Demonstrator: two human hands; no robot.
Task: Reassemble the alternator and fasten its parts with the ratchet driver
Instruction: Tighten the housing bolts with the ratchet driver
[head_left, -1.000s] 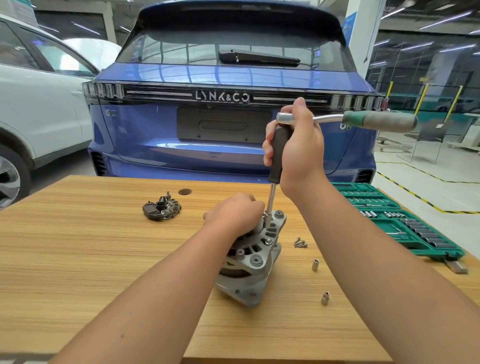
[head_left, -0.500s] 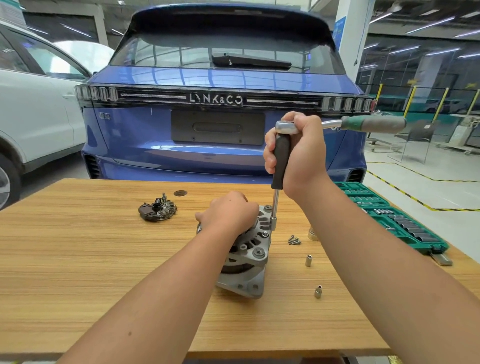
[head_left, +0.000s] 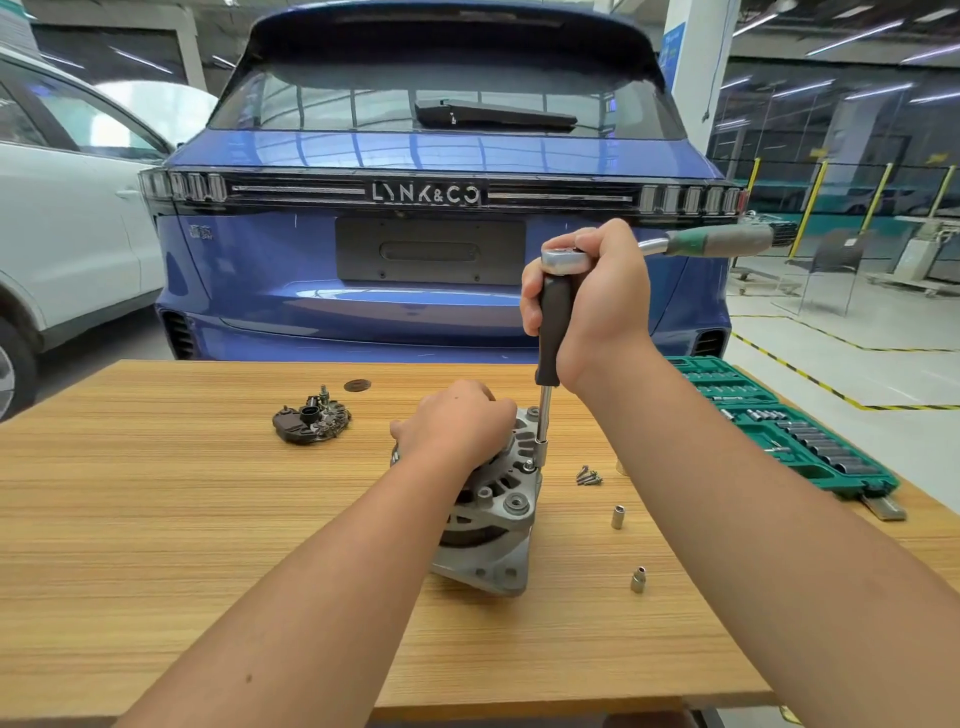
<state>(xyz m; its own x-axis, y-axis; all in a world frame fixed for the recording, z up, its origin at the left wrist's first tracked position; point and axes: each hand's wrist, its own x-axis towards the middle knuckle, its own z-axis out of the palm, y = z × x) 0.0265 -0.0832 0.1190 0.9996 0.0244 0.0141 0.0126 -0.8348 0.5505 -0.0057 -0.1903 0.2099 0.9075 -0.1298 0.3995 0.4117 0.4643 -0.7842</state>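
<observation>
Alternator (head_left: 488, 514) sits on the surface (head_left: 156, 519), directly ahead of you. Your left hand (head_left: 457, 421) clamps over its top. Your right hand (head_left: 587, 306) wraps the ratchet driver (head_left: 553, 332), shaft near vertical, tip at the alternator's right rim. Turning falls to your right.

**Open counter to nine o'clock, clutter at three**

From the alternator (head_left: 488, 525), bare counter (head_left: 156, 519) stretches toward nine and six o'clock. At three lie loose screws (head_left: 588, 476) and two sockets (head_left: 617, 516); the socket case (head_left: 800, 436) blocks two, a rectifier plate (head_left: 311, 422) sits at ten.
</observation>
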